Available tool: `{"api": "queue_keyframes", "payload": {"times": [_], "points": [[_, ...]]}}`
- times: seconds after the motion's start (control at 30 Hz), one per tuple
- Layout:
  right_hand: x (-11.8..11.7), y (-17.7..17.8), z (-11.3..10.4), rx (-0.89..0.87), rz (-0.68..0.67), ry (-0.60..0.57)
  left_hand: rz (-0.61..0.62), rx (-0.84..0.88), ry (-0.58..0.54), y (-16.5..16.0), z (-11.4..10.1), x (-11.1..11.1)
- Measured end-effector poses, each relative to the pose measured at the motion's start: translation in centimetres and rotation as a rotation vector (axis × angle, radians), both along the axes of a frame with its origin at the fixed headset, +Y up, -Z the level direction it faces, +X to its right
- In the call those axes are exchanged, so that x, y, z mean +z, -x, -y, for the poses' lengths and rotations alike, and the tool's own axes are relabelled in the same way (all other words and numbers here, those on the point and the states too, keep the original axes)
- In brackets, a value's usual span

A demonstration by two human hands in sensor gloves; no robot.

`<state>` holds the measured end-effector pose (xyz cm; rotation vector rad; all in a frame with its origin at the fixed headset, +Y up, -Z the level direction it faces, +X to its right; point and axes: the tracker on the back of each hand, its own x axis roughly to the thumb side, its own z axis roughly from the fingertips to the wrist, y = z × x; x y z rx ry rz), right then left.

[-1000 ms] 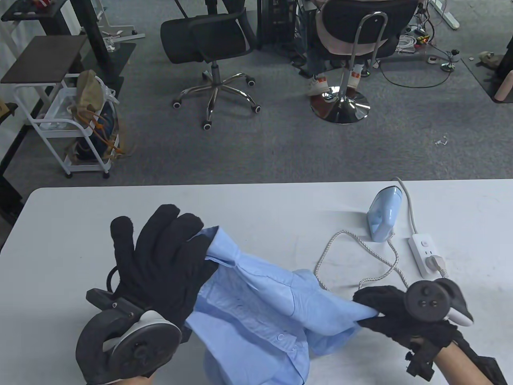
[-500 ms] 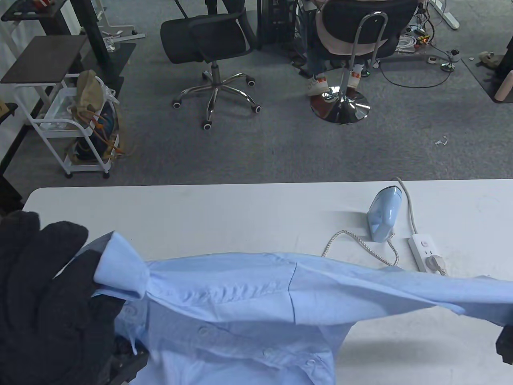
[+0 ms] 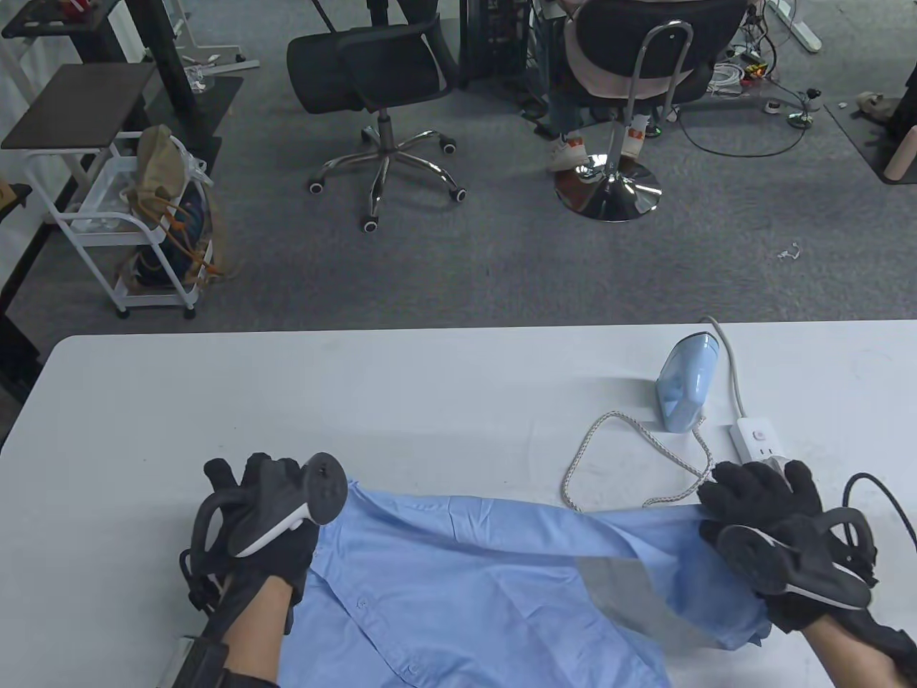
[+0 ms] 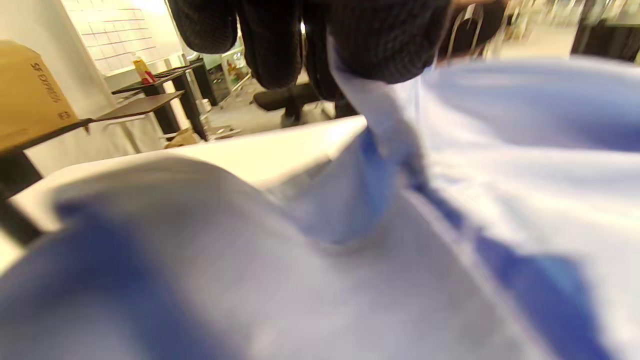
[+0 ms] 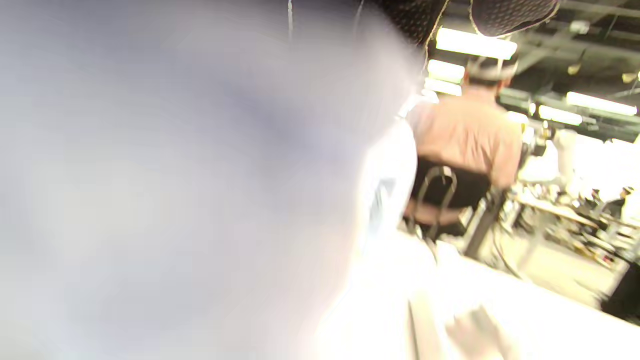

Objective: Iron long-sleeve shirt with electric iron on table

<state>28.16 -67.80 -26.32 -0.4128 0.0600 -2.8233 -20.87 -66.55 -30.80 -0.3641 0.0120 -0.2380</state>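
Note:
A light blue long-sleeve shirt [image 3: 466,573] lies stretched across the front of the white table [image 3: 358,387]. My left hand [image 3: 247,480] grips its left end near the collar; the left wrist view shows gloved fingers [image 4: 380,45] pinching the shirt fabric [image 4: 500,150]. My right hand [image 3: 749,487] holds the shirt's right end, fingers curled over the cloth. In the right wrist view blurred shirt cloth [image 5: 175,175] fills the left half. A pale blue electric iron [image 3: 686,383] stands upright at the back right, apart from both hands.
The iron's braided cord [image 3: 630,459] loops between iron and shirt and runs to a white power strip [image 3: 761,446] just beyond my right hand. Office chairs [image 3: 372,79] and a seated person [image 5: 465,135] are on the floor past the far table edge.
Half a second ago the shirt hung stretched in the air between widely spread hands. Both hands have since come down and inward, and the shirt now lies on the table.

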Motion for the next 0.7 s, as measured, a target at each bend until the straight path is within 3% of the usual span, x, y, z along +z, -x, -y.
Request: {"api": "queue_keyframes", "payload": {"times": [0.03, 0.1, 0.23, 0.3, 0.37, 0.4, 0.47, 0.57, 0.63, 0.7], "points": [[-0.3, -0.4, 1.0, 0.017, 0.017, 0.002, -0.009, -0.061, 0.021, -0.1, 1.4, -0.6], [0.0, -1.3, 1.2, 0.017, 0.019, -0.003, 0.014, -0.092, 0.021, -0.4, 2.0, -1.1], [3.9, -3.1, -1.4, -0.091, -0.062, -0.129, 0.141, 0.171, -0.179, -1.6, -1.7, 0.7], [6.5, -3.8, -2.8, -0.164, -0.112, -0.215, 0.229, 0.286, -0.203, -3.1, -3.4, 2.7], [8.7, -3.9, -3.2, -0.214, -0.165, -0.224, 0.338, 0.341, -0.131, -5.6, -3.9, 4.8], [9.7, -3.6, -2.8, -0.212, -0.185, -0.168, 0.401, 0.331, -0.057, -7.3, -3.4, 6.0], [10.7, -2.6, -0.8, -0.123, -0.174, -0.025, 0.482, 0.264, 0.091, -10.3, -1.5, 8.0], [10.8, -0.8, 3.7, 0.252, -0.102, 0.115, 0.552, 0.047, 0.363, -14.2, 4.0, 10.6], [10.1, -0.4, 6.0, 0.397, -0.075, 0.096, 0.505, -0.157, 0.572, -15.1, 7.6, 11.5], [9.2, -0.5, 7.2, 0.369, -0.052, -0.013, 0.453, -0.234, 0.642, -14.5, 9.8, 11.7]]}}
